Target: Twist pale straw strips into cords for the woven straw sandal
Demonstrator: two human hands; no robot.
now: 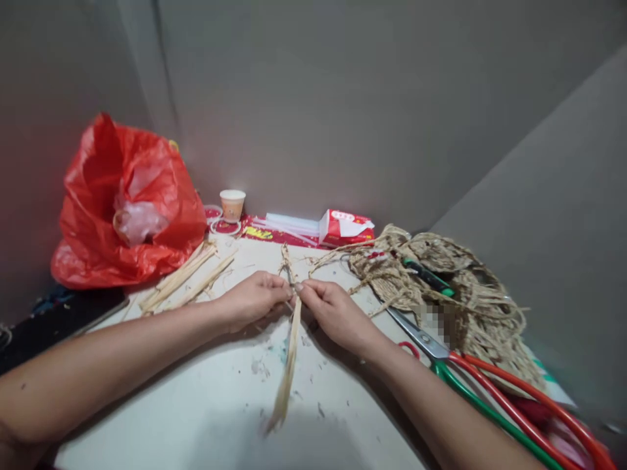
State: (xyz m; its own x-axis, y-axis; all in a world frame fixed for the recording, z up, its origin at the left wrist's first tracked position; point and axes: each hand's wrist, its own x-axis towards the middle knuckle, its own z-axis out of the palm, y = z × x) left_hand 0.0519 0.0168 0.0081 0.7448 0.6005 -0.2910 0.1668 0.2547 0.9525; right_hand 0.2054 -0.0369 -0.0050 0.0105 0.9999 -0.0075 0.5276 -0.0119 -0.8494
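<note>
At left in the frame, a crumpled red plastic bag gapes, a pale pinkish bundle inside. At upper centre-left stands a small white-and-orange paper cup, its contents hidden; right of it, a red-and-white tissue packet shows white tissue at its top. Pale dry straw bundles lie on the white surface below the bag. Coiled tan braided cord crowds the right, large scissors with red and green handles before it, alongside the right forearm. At centre, the left hand and right hand pinch a narrow straw-coloured plait, its loose tail hanging toward lower centre.
</note>
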